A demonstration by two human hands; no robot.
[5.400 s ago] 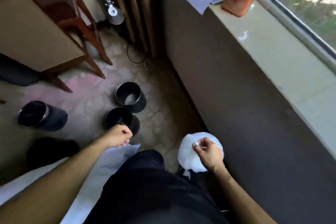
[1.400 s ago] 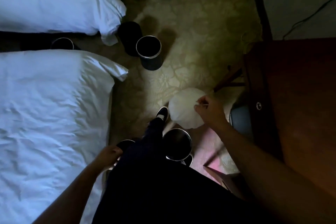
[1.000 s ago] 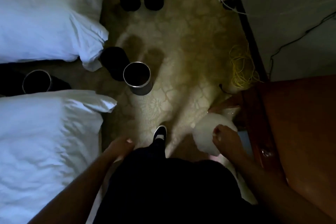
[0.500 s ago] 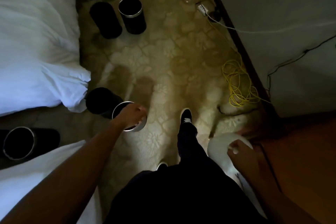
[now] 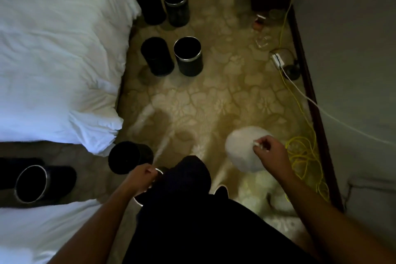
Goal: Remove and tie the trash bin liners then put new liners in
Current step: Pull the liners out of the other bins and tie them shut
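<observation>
Gripping the rim of a bin (image 5: 159, 170) by the knee (image 5: 186, 172), left hand (image 5: 141, 178) has now closed on what it only reached toward a half-second ago; right hand (image 5: 271, 154) keeps pinching the tied bag (image 5: 242, 156) above the floor (image 5: 214, 96), so this bin probably gets relined next.

Nothing legible anywhere (too dim and blurred): no lettering, label or number made out on any bin (image 5: 191, 67), on the bag (image 5: 237, 150), or on the adapter (image 5: 277, 60) by the wall.
</observation>
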